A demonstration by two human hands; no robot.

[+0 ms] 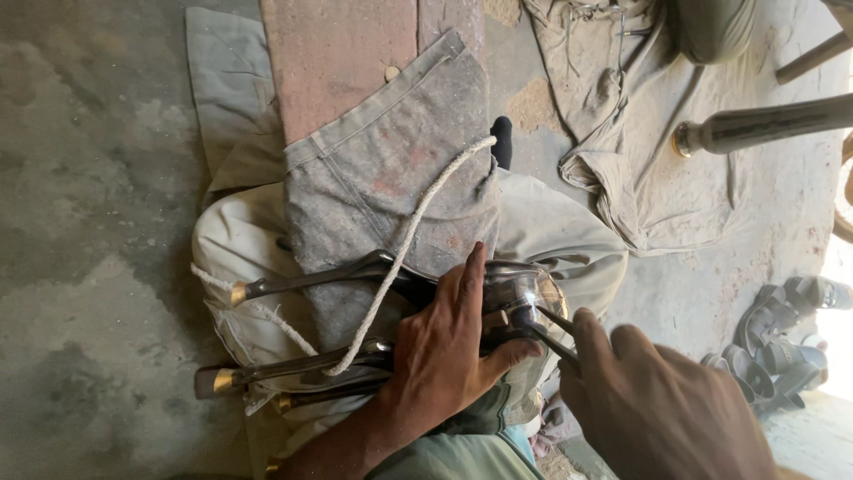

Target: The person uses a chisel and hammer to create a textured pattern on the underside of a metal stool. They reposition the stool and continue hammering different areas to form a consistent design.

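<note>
My left hand [444,351] lies over a bundle of long dark metal pieces [311,277] with brass-coloured tips, and grips the shiny curved metal piece [526,292] at their right end. The bundle rests on a grey cloth [391,169] spread across my lap. A white rope [404,249] runs diagonally over the cloth and the metal pieces. My right hand [662,413] is closed around a thin dark tool [555,329], whose tip touches the shiny piece just beside my left thumb.
A reddish slab [338,53] lies beyond the cloth on the concrete floor [89,222]. Crumpled beige cloth [622,169] sits at the upper right, below a dark metal pipe [764,124]. Several small metal parts [782,342] are piled at the right edge.
</note>
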